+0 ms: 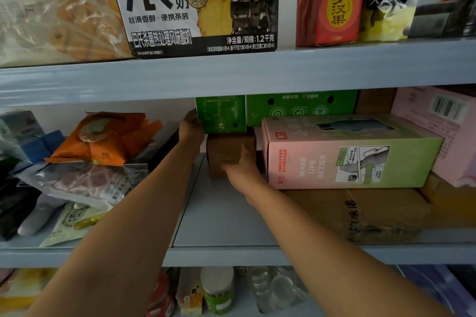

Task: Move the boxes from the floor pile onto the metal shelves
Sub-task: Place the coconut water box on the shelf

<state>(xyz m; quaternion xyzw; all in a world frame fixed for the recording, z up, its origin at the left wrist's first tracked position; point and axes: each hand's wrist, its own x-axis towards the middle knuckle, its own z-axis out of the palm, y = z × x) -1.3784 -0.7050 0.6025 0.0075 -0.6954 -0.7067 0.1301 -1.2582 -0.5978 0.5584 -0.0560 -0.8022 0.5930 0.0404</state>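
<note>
Deep on the middle metal shelf [226,219] stands a small brown cardboard box [226,148]. A green box [221,113] rests on top of it. My right hand [240,167] presses against the brown box's front, fingers wrapped on its right side. My left hand [190,127] grips the left edge of the green box. To the right lies a pink-and-green box [347,152] on a large flat brown carton [360,211].
Snack bags [103,141] and pouches crowd the shelf's left half. The upper shelf [231,72] holds a black-and-white yogurt carton [195,2] and red drink cartons [334,2]. A pink box [438,121] sits far right. Jars and bottles [219,291] fill the lower shelf.
</note>
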